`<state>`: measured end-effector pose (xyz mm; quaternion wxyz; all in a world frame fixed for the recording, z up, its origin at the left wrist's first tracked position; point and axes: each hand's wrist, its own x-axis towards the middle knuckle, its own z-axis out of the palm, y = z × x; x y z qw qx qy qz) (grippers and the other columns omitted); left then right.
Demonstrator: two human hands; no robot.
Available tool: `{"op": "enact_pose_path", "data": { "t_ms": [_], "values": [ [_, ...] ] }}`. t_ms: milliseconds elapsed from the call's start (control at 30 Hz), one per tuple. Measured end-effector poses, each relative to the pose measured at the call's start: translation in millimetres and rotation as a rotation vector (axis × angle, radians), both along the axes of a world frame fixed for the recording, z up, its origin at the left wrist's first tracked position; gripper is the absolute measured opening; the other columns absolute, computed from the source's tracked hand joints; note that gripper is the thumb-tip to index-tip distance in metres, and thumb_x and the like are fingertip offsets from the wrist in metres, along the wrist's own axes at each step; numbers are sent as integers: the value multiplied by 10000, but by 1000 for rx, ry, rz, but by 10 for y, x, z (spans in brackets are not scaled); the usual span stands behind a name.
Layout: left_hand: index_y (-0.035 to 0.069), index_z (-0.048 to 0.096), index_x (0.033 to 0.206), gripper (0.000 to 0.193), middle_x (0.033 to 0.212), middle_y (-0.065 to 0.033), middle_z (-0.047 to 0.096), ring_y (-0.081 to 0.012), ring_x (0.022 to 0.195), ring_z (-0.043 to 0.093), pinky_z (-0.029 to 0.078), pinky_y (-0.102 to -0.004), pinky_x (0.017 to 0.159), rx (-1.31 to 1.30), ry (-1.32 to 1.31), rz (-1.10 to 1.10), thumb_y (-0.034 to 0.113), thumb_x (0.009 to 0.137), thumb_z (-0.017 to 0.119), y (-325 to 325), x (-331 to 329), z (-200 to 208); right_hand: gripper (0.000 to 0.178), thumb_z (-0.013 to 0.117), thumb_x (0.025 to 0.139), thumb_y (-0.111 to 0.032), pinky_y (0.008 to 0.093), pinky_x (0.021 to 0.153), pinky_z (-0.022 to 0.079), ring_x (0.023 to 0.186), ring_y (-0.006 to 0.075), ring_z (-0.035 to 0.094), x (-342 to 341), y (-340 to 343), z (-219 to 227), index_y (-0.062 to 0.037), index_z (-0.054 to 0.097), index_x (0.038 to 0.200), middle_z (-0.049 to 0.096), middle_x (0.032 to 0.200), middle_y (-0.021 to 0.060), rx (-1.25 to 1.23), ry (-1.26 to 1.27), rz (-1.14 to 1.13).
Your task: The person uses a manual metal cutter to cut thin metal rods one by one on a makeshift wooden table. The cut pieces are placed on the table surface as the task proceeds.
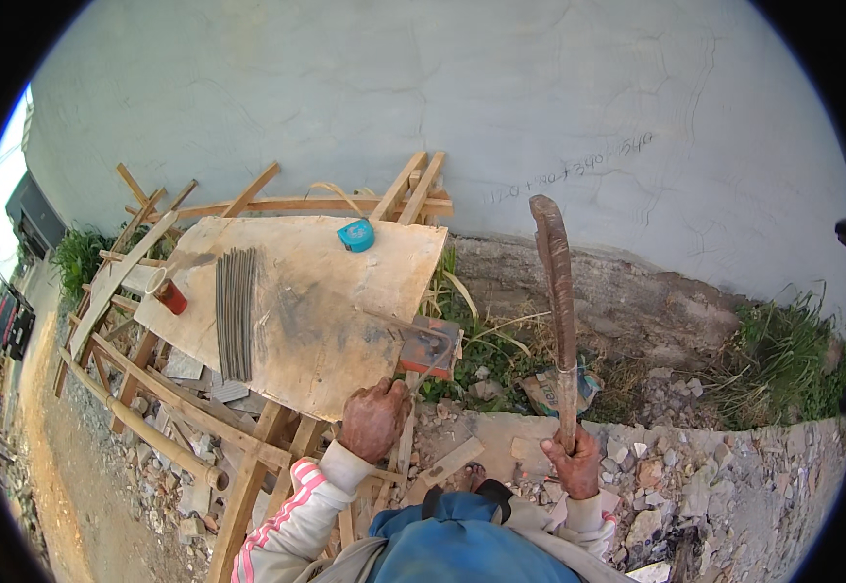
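Note:
My right hand (574, 464) is wrapped round the lower end of a long rust-brown bar (561, 291). The bar stands nearly upright, widens towards a blunt, slightly bent top, and has a thin band round its lower part. My left hand (376, 420) is closed at the near right corner of a worn, stained board (316, 282); what it grips, if anything, is hidden. Just beyond it, a reddish metal block (430, 347) sits at the board's right edge, with a thin rod by it. A bundle of dark thin rods (236, 313) lies across the board.
A turquoise tape measure (356, 235) and a red cup-like container (168, 291) rest on the board. Wooden trestle beams (248, 486) support it. A bamboo pole (151, 432) slants at the left. Rubble (676, 486) covers the ground; a grey wall (442, 97) stands behind.

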<state>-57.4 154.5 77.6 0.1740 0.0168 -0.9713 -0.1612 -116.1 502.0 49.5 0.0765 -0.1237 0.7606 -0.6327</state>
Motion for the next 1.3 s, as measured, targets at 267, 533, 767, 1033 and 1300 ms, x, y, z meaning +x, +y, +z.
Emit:
{"op": "enact_pose_path", "data": {
  "t_ms": [267,533,767,1033,1300],
  "values": [
    [50,647,1003,104,692,-162,630,-375,625,636,497,-450,584,28,290,235,113,945,705,57,159,749,235,768,980,-226,292,709,455,786,114,547,-878,-236,160,-20,654,967,606,886,13,-44,79,112],
    [58,637,1012,104,619,-159,580,-377,584,623,480,-473,557,116,125,257,149,982,679,248,195,492,305,730,1010,-224,306,868,516,916,147,628,-1460,-555,293,1,691,1212,673,1019,41,-117,-8,422],
    [78,648,1052,157,662,-193,622,-409,659,666,499,-516,598,170,-23,389,229,1029,613,234,148,-25,366,725,1006,-219,258,541,491,603,94,591,-1579,-747,-9,34,641,1258,660,765,45,-35,-349,687],
    [65,667,1053,189,794,-172,696,-384,720,698,543,-492,640,61,-73,426,212,937,694,205,90,-174,309,718,997,-175,243,453,410,505,68,492,-1778,-854,-27,45,645,1201,571,665,0,141,-342,758],
    [68,657,984,233,864,-149,709,-375,758,708,563,-492,680,16,-121,492,285,927,718,133,194,-252,307,725,995,-197,245,484,431,556,73,513,-1725,-968,-237,58,656,1151,585,705,4,34,-396,657]
  ]
}}
